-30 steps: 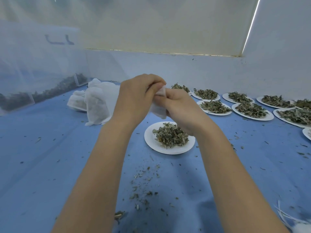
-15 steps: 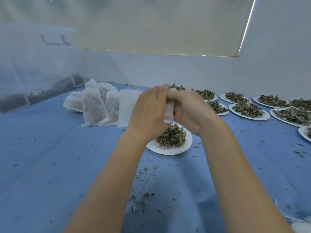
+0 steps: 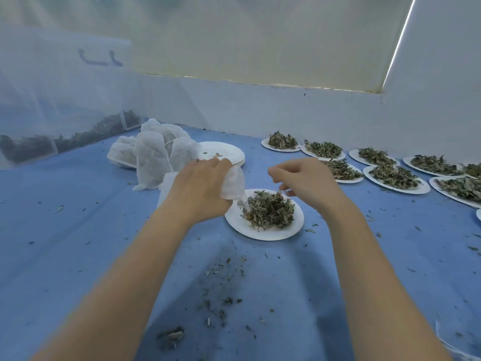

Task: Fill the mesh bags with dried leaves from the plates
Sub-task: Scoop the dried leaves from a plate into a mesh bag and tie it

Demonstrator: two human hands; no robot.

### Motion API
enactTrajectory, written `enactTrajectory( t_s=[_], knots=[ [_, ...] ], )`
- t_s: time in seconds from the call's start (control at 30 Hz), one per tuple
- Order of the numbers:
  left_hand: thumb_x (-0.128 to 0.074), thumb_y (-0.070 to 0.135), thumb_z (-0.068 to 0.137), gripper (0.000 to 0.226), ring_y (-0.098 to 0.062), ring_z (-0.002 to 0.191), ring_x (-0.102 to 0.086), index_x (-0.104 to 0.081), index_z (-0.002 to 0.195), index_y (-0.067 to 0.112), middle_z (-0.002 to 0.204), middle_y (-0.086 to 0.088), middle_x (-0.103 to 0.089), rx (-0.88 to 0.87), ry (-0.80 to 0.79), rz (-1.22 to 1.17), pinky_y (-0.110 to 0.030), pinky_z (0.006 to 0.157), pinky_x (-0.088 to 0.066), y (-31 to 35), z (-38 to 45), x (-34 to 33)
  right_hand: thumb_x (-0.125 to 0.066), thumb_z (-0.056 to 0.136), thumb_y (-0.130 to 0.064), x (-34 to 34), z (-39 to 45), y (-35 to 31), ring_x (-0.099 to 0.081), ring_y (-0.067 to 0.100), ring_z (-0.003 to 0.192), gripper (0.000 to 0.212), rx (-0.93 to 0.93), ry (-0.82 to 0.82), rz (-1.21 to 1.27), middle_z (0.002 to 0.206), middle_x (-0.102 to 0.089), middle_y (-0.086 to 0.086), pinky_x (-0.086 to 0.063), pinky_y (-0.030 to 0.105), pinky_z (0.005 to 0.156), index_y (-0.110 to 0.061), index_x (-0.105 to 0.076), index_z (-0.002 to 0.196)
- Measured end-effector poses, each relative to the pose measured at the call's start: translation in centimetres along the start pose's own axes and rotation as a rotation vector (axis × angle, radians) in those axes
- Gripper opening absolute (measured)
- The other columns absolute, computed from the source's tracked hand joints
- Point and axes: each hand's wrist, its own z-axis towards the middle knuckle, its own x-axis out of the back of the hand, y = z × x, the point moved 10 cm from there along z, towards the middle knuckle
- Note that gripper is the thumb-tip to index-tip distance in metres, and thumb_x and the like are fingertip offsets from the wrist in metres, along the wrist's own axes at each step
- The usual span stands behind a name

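Head view: gripping a white mesh bag in the left hand, just above the near paper plate of dried leaves — right hand hovering beside, fingers loosely curled, holding nothing discernible.

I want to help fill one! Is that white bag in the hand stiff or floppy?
Probably floppy: the mesh bag crumples and droops where the left hand grips it. Likely very light too, since it is thin and looks empty. Its mouth may sag closed, so hold it open over the plate.
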Motion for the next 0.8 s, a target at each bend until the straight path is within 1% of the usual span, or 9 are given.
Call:
enactTrajectory(
  t_s=[0.03,0.1,0.17,0.23,0.33,0.43,0.57,0.67,0.8],
  knots=[
    [-0.065,0.027,0.073,0.041,-0.030,0.092,-0.055,-0.052,0.108,0.011,0.100,-0.005,-0.060,0.006,-0.031,0.006,-0.029,0.065,-0.022,-0.4,-0.1,-0.6,-0.061,0.086,-0.040,-0.2,0.4,0.7,-0.062,0.014,0.093,0.026,-0.003,0.026,-0.164,0.107,-0.069,-0.003,-0.047,0.025,0.080,-0.024,-0.070,0.105],
    [-0.063,0.029,0.073,0.038,-0.028,0.092,-0.054,-0.050,0.105,0.013,0.101,-0.003,-0.059,0.031,-0.087,-0.011,-0.029,0.066,-0.024,-1.1,-0.1,-1.6,-0.060,0.086,-0.047,-2.0,1.1,1.8,-0.054,0.015,0.108,0.043,-0.002,-0.072,-0.406,0.122,-0.060,-0.002,-0.038,0.025,0.082,-0.026,-0.061,0.123],
    [-0.063,0.030,0.072,0.039,-0.027,0.093,-0.053,-0.048,0.104,0.014,0.103,-0.002,-0.058,0.059,-0.141,-0.040,-0.029,0.068,-0.026,-1.6,-0.1,-2.7,-0.055,0.087,-0.054,-3.5,1.8,2.6,-0.052,0.021,0.113,0.052,0.000,-0.167,-0.561,0.128,-0.054,0.005,-0.040,0.029,0.083,-0.028,-0.053,0.131],
    [-0.064,0.031,0.072,0.042,-0.025,0.096,-0.053,-0.048,0.107,0.016,0.107,-0.001,-0.058,0.070,-0.178,-0.069,-0.028,0.068,-0.026,-2.0,0.0,-3.7,-0.051,0.088,-0.058,-3.9,2.4,2.9,-0.052,0.024,0.114,0.052,0.018,-0.191,-0.668,0.129,-0.052,0.007,-0.043,0.033,0.088,-0.030,-0.050,0.133],
    [-0.067,0.031,0.070,0.049,-0.022,0.099,-0.052,-0.047,0.114,0.018,0.111,0.000,-0.058,0.087,-0.184,-0.121,-0.027,0.069,-0.026,-2.5,0.2,-4.7,-0.048,0.088,-0.059,-4.4,2.6,2.0,-0.045,0.021,0.119,0.045,0.108,-0.182,-0.669,0.127,-0.049,0.003,-0.041,0.035,0.092,-0.037,-0.054,0.127],
    [-0.067,0.033,0.070,0.052,-0.021,0.104,-0.051,-0.046,0.116,0.020,0.115,0.002,-0.056,0.105,-0.198,-0.147,-0.026,0.072,-0.028,-3.0,0.4,-5.6,-0.053,0.084,-0.059,-6.0,1.8,0.6,-0.038,0.015,0.123,0.043,0.224,-0.224,-0.646,0.125,-0.049,-0.004,-0.038,0.035,0.097,-0.039,-0.057,0.123],
    [-0.067,0.033,0.069,0.050,-0.019,0.103,-0.050,-0.046,0.113,0.023,0.114,0.005,-0.054,0.123,-0.232,-0.189,-0.026,0.072,-0.025,-3.3,0.2,-6.7,-0.054,0.087,-0.051,-8.1,1.5,0.4,-0.046,0.021,0.113,0.043,0.328,-0.285,-0.883,0.118,-0.055,0.000,-0.035,0.032,0.092,-0.030,-0.057,0.124],
    [-0.067,0.034,0.070,0.051,-0.019,0.105,-0.049,-0.046,0.116,0.025,0.114,0.006,-0.054,0.111,-0.238,-0.186,-0.026,0.074,-0.027,-3.2,-0.1,-6.9,-0.048,0.095,-0.043,-8.3,1.6,0.3,-0.049,0.021,0.111,0.034,0.380,-0.247,-0.927,0.111,-0.061,0.001,-0.031,0.032,0.090,-0.027,-0.061,0.121],
    [-0.067,0.032,0.068,0.050,-0.021,0.102,-0.051,-0.049,0.114,0.021,0.109,0.003,-0.056,0.083,-0.232,-0.213,-0.032,0.084,-0.038,-2.7,-0.1,-6.8,-0.050,0.094,-0.041,-5.4,1.9,-0.3,-0.050,0.019,0.111,0.032,0.356,-0.085,-0.744,0.112,-0.062,-0.001,-0.033,0.033,0.093,-0.028,-0.062,0.121]
  ],
)
